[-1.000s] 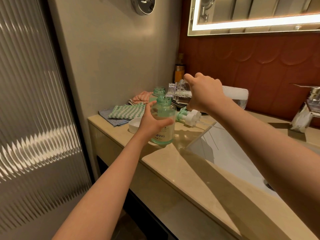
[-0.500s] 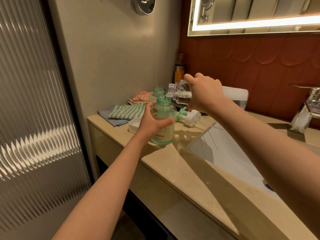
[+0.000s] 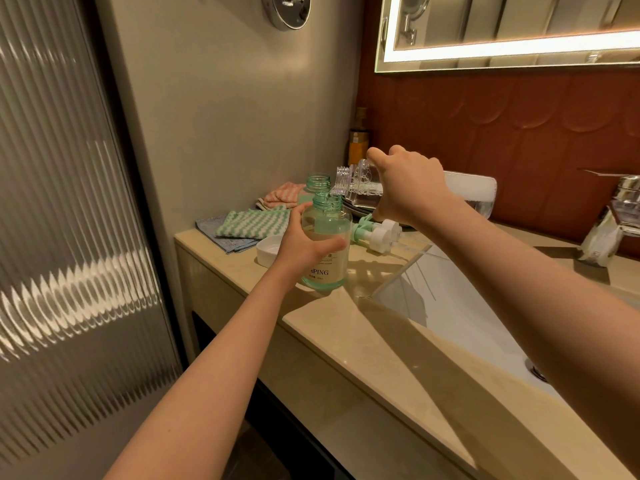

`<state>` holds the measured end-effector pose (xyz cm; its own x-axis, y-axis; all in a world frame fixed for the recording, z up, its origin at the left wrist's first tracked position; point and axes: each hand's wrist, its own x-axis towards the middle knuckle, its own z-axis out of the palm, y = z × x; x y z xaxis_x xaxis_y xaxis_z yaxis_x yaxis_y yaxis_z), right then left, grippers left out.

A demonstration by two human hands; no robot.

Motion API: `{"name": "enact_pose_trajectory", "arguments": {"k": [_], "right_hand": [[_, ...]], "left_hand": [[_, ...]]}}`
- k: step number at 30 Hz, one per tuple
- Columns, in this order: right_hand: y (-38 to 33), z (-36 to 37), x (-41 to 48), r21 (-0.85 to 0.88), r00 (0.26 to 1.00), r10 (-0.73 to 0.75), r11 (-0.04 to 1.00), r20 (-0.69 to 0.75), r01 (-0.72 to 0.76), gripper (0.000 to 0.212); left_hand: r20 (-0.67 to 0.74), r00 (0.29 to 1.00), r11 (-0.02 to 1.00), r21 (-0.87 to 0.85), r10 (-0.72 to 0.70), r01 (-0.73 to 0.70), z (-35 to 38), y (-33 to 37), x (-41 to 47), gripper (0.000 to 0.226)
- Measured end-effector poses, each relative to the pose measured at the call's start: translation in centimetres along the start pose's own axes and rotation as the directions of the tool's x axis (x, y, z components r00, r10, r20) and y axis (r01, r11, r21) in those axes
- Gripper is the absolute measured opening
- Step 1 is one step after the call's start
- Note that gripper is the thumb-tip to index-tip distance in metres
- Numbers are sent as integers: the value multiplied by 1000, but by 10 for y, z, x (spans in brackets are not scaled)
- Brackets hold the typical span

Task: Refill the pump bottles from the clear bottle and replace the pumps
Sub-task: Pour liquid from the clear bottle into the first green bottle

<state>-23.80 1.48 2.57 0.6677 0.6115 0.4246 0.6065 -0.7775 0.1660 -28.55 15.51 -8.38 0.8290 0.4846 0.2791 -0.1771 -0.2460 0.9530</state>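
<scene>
Head view: the left hand (image 3: 302, 250) wraps the upright pale-green translucent pump bottle (image 3: 327, 225) on the beige stone desk (image 3: 381, 336), thumb across its front. The right hand (image 3: 410, 188) grips the clear ribbed plastic bottle (image 3: 360, 189), its long axis near level, with the mouth pointing left just over the green bottle's open neck (touching or not, I cannot tell). Two white-and-green pumps (image 3: 379, 235) lie just beside, nearer the right hand.

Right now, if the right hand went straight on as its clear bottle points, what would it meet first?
Probably the open neck of the front pump bottle that the left hand grips. The right hand tips the clear bottle toward it; a second green bottle stands close behind.
</scene>
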Motion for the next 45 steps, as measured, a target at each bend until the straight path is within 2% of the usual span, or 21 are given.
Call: {"name": "enact_pose_trajectory", "arguments": {"k": [45], "right_hand": [[0, -2, 0, -8, 1000, 0, 1000, 6, 0, 73]], "left_hand": [[-10, 1000, 1000, -8, -15, 15, 2, -1, 1, 84]]}}
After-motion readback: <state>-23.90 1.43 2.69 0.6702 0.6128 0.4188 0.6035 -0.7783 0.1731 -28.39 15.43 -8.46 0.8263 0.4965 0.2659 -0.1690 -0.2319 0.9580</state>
